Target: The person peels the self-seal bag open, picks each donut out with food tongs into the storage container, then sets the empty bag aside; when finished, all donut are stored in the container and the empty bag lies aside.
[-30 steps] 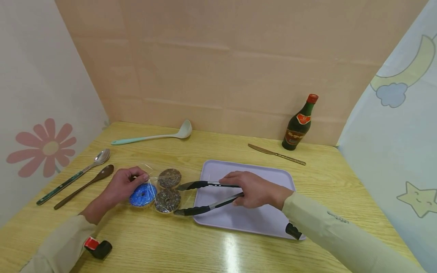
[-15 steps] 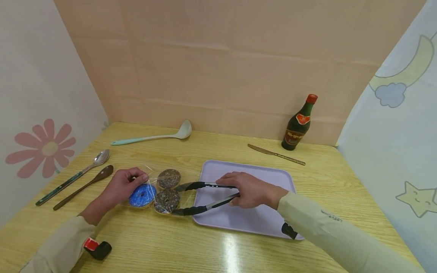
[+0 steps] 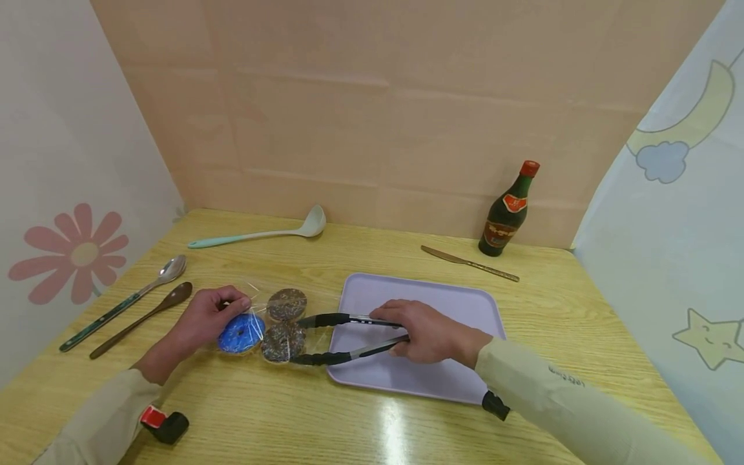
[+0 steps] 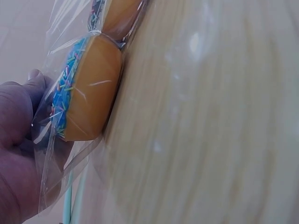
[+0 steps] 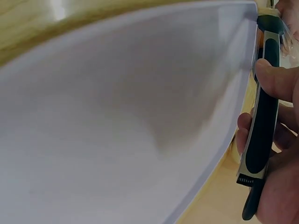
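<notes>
In the head view, my left hand [image 3: 200, 323] pinches a clear plastic bag [image 4: 49, 154] by its edge. Through the film I see a blue-iced doughnut [image 3: 241, 334] beside my fingertips and two chocolate doughnuts, one behind [image 3: 287, 305] and one in front [image 3: 283, 341]. The left wrist view has the blue one from the side, with coloured sprinkles on its icing. My right hand [image 3: 427, 330] holds black-and-silver tongs [image 3: 332, 319], arms spread, above the lilac tray [image 3: 465, 294]. The tong tips reach the front chocolate doughnut, one on each side of it.
A pale ladle [image 3: 310, 223] lies at the back left. Along the left side are a metal spoon [image 3: 171, 268] and a brown wooden spoon [image 3: 174, 296]. A knife [image 3: 465, 262] lies at the back right, near a standing green bottle [image 3: 504, 219].
The tongs and my right hand have shifted slightly left, so the tips sit a little further along the front chocolate doughnut. My left hand stays on the bag.
</notes>
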`<state>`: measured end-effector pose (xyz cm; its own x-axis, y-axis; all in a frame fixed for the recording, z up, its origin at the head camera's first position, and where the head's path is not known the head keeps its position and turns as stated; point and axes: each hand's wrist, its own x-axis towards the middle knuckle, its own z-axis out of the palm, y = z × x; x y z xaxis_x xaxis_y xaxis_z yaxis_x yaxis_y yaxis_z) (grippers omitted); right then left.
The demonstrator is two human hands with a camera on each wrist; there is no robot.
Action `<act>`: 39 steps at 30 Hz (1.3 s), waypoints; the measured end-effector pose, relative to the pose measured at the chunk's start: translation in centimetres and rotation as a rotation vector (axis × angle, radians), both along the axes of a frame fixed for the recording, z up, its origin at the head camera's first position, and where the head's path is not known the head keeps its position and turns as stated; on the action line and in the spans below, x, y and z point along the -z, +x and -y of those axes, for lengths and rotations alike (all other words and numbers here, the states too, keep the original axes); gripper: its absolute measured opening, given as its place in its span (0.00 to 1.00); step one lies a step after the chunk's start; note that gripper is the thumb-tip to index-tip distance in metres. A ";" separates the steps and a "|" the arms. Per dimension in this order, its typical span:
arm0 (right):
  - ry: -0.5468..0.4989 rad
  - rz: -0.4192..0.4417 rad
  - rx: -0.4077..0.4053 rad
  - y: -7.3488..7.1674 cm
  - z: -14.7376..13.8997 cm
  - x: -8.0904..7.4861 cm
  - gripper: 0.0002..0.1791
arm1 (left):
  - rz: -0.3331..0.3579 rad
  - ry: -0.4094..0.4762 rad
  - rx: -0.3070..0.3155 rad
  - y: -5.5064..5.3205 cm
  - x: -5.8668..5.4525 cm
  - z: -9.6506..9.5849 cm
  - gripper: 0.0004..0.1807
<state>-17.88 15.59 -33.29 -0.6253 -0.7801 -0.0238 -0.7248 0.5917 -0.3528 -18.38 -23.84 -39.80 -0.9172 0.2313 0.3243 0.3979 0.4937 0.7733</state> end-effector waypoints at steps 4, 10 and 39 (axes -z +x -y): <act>-0.033 -0.025 0.008 0.2 -0.4 0.3 0.32 | -0.006 -0.004 -0.002 0.0 -0.1 0.1 0.07; -0.066 -0.053 0.047 0.3 -1.1 0.6 0.31 | -0.028 -0.019 -0.019 -0.3 0.1 0.4 0.06; -0.160 -0.070 0.133 2.0 -6.8 0.7 0.31 | -0.036 -0.029 -0.044 -0.4 0.3 1.2 0.09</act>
<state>-15.89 22.34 -33.98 -0.7185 -0.6811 0.1406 -0.6702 0.6241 -0.4016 -18.82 -25.01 -40.12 -0.9144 0.2011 0.3513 0.4030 0.5334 0.7437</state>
